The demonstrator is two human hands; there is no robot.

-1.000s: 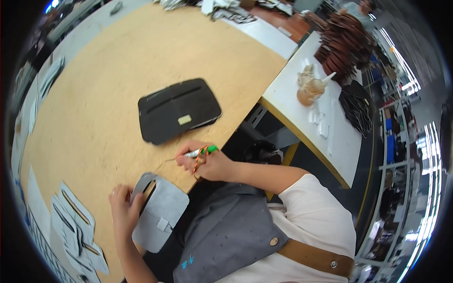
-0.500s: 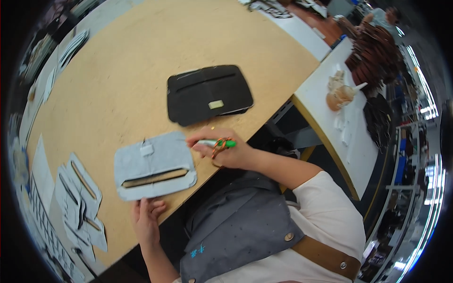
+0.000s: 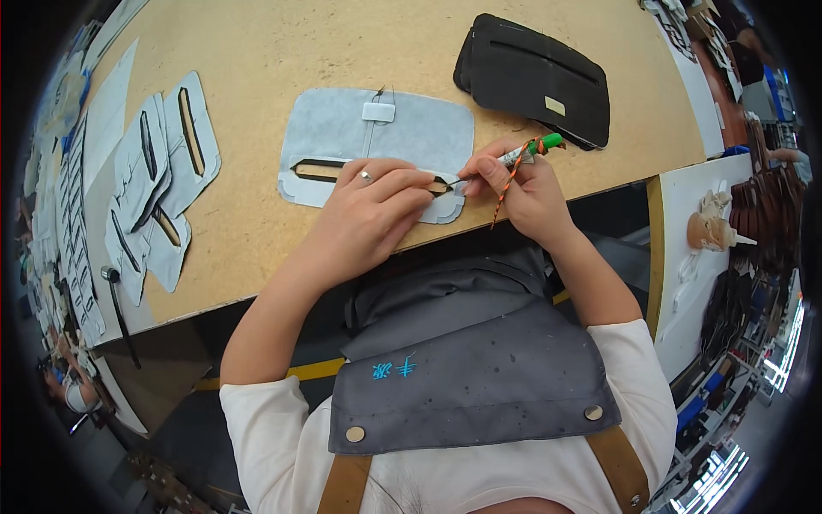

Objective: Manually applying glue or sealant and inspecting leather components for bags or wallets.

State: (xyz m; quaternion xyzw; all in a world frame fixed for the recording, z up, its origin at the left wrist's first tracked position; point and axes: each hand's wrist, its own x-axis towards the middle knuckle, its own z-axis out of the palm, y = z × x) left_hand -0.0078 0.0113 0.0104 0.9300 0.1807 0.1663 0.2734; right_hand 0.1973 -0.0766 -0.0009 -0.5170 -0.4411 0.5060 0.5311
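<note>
A light grey bag panel (image 3: 330, 120) with a long dark-edged slot lies on the table in front of me, a small white patch and loose threads near its far edge. My left hand (image 3: 368, 214), wearing a ring, presses its bent fingers together on the panel across the slot; its thumb is hidden. My right hand (image 3: 531, 193) grips a pen-shaped tool (image 3: 517, 158) with a thin dark tip, a pale barrel and a green end, wound with an orange-and-black cord. The tip meets the right end of the slot, beside my left fingertips.
Black panels (image 3: 535, 81) lie stacked at the far right of the wooden table (image 3: 248, 248). More grey slotted pieces (image 3: 154, 180) overlap on the left. On a white side table (image 3: 685, 291) stand a glue bottle (image 3: 712, 230) and dark brown pieces (image 3: 762, 206).
My view has turned. My left hand has moved from the panel's near edge onto the slot. The tool in my right hand has come from beside the panel to the slot's right end.
</note>
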